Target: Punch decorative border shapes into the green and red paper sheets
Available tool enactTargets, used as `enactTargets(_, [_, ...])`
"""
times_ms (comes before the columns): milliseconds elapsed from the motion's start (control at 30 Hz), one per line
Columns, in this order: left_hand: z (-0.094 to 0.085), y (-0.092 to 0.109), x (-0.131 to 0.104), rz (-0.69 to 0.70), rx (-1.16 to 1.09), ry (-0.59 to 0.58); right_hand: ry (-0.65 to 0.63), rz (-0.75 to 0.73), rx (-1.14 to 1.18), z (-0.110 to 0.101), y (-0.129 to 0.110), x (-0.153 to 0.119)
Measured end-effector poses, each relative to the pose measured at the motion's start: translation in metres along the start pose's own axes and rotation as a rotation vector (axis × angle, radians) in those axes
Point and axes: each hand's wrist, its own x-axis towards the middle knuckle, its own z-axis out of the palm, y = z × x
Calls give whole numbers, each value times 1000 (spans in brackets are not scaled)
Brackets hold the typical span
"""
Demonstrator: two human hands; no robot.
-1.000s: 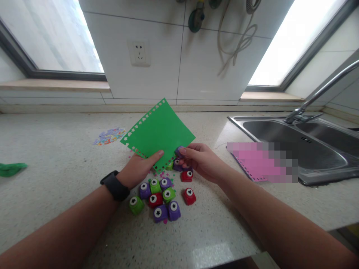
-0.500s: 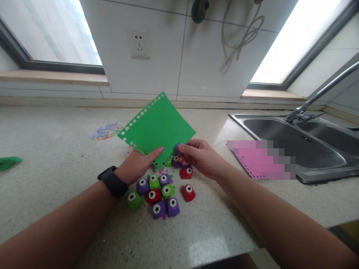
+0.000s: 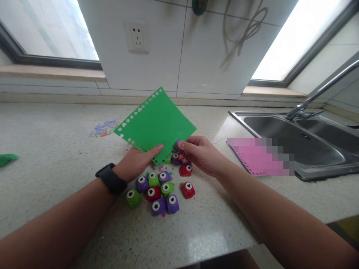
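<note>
A green paper sheet, with small shapes cut along its upper-left and lower-left edges and near its lower corner, is held tilted above the counter. My left hand grips its lower corner, thumb on top. At the sheet's lower-right edge, my right hand pinches a purple craft punch between thumb and fingers. Below the hands stand several punches, among them a green one, a red one and a purple one. Pink and green paper bits lie among them.
A pink punched sheet, partly pixelated, lies beside the steel sink on the right. Colourful paper bits are scattered at the back left of the counter. Something green is at the far left.
The whole view has shifted slightly, so the counter items appear a little higher. Both hands keep their holds on the sheet and the punch.
</note>
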Motion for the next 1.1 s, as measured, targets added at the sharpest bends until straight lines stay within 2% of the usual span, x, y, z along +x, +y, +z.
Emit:
enactTargets(467, [0,-1,1,36,20,7,45,-14,-29,2,-2,0])
enactTargets(1100, [0,1,0,8,37,-7,12,-73,-41,3,-3,-2])
